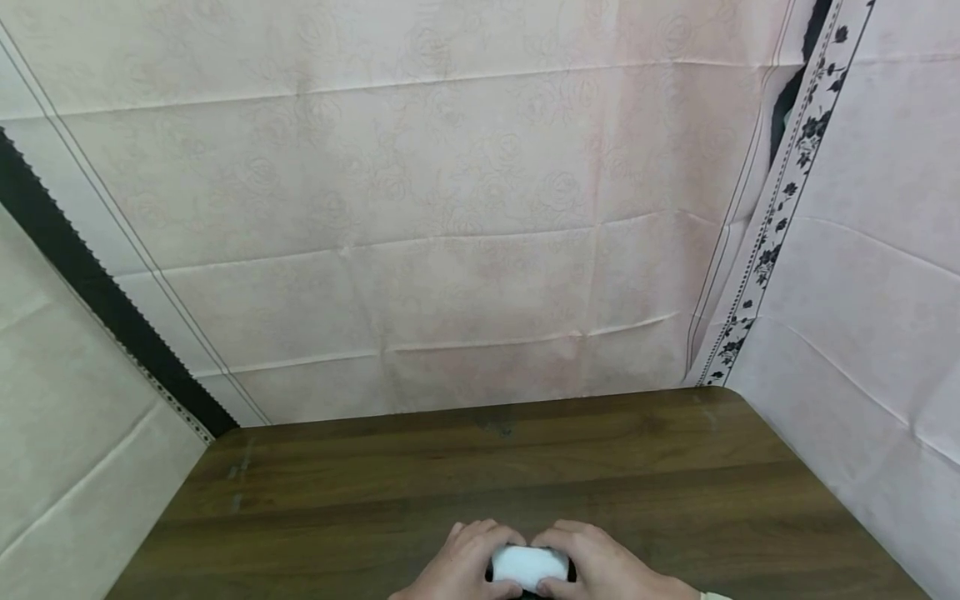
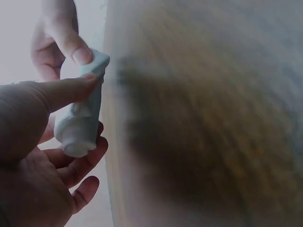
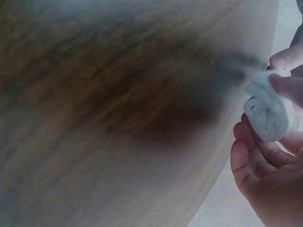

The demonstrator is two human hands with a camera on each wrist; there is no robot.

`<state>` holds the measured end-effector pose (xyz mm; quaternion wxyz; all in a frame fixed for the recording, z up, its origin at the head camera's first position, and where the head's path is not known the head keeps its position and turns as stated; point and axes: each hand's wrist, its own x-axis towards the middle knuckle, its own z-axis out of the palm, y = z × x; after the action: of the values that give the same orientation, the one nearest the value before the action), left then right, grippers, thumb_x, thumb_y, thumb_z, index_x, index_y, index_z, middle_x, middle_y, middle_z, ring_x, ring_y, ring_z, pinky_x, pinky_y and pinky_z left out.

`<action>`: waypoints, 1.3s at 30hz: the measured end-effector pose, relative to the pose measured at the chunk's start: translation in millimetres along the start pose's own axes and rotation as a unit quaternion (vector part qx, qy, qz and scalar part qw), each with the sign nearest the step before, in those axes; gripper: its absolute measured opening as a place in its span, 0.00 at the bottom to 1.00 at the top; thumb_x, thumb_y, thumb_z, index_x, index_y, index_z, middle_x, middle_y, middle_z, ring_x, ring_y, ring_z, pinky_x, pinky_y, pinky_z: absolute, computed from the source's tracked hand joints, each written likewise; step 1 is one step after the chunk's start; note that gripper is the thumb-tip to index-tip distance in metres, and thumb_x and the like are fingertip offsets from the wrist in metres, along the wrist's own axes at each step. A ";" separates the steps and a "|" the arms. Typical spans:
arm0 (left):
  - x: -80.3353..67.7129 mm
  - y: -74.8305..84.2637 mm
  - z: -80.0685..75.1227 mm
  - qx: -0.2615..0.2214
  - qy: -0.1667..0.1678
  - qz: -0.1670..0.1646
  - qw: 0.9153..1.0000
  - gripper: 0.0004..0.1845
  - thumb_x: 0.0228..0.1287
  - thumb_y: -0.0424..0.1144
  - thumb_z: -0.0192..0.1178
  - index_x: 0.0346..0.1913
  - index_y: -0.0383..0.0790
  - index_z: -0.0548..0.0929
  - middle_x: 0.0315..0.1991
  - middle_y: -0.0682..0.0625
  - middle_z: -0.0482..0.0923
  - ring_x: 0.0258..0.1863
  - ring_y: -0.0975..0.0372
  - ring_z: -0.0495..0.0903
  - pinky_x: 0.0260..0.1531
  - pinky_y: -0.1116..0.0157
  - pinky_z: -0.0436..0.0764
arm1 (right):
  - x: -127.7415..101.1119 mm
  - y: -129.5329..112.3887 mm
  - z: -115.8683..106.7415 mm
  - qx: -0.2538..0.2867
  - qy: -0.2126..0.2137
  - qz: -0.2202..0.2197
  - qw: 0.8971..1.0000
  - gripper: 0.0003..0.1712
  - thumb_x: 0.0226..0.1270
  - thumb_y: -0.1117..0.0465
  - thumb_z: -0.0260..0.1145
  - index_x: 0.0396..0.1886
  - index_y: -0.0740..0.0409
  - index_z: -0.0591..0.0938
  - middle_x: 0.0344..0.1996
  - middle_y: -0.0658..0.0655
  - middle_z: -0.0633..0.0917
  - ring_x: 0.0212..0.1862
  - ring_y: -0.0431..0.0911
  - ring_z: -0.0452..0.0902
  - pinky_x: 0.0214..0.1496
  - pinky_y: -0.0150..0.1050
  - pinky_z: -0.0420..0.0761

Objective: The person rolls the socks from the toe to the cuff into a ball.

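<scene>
A small white rolled cloth (image 1: 528, 565) sits between both hands at the near edge of a dark wooden table (image 1: 480, 467). My left hand (image 1: 471, 560) grips its left end and my right hand (image 1: 596, 565) grips its right end. In the left wrist view the roll (image 2: 80, 123) lies across the left fingers (image 2: 87, 158) with the thumb pressing its top, and the other hand's fingertip touches the upper end. The right wrist view shows the roll (image 3: 267, 111) cradled by curled right fingers (image 3: 251, 161), just off the table edge.
Pale pink floral cloth (image 1: 450, 208) hangs behind the table and along both sides. A black strip (image 1: 90, 283) runs down the left, a flowered border (image 1: 780, 208) down the right. The bare tabletop stretches from the hands to the backdrop.
</scene>
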<state>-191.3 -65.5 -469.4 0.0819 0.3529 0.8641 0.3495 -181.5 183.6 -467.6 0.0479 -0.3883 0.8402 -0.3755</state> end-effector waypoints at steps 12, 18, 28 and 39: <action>-2.9 -1.9 -2.9 -0.107 -0.022 -0.035 0.993 0.16 0.61 0.41 0.72 0.51 0.48 0.85 0.44 0.65 0.81 0.41 0.71 0.76 0.47 0.56 0.72 | -2.0 -1.1 3.6 0.005 0.042 -0.052 0.998 0.23 0.66 0.50 0.73 0.57 0.51 0.80 0.46 0.44 0.79 0.43 0.33 0.74 0.40 0.32 0.79; -2.4 -3.2 -2.9 -0.169 -0.026 -0.041 0.984 0.14 0.63 0.38 0.71 0.51 0.43 0.86 0.43 0.62 0.83 0.38 0.71 0.78 0.37 0.68 0.78 | -1.2 -1.3 6.9 -0.025 0.064 -0.072 0.995 0.22 0.64 0.50 0.74 0.55 0.49 0.80 0.45 0.44 0.79 0.42 0.32 0.74 0.39 0.31 0.79; -2.7 -1.1 -1.3 -0.176 -0.016 -0.049 0.983 0.14 0.64 0.40 0.70 0.51 0.44 0.86 0.43 0.62 0.83 0.36 0.70 0.78 0.36 0.68 0.77 | -0.1 -2.6 7.7 -0.024 0.068 -0.057 0.996 0.13 0.71 0.51 0.68 0.52 0.45 0.81 0.44 0.42 0.82 0.40 0.31 0.75 0.35 0.29 0.77; -3.1 -0.8 -3.4 -0.116 0.016 -0.026 0.993 0.21 0.59 0.41 0.74 0.55 0.48 0.82 0.47 0.61 0.77 0.41 0.70 0.74 0.39 0.68 0.76 | 4.3 -3.9 7.3 -0.050 0.099 -0.068 0.992 0.13 0.69 0.52 0.70 0.49 0.48 0.82 0.42 0.43 0.82 0.40 0.32 0.76 0.36 0.30 0.78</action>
<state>-190.8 -69.9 -467.7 0.1175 0.3131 0.8275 0.4510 -179.4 174.7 -469.3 -0.0805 -0.4075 0.8303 -0.3717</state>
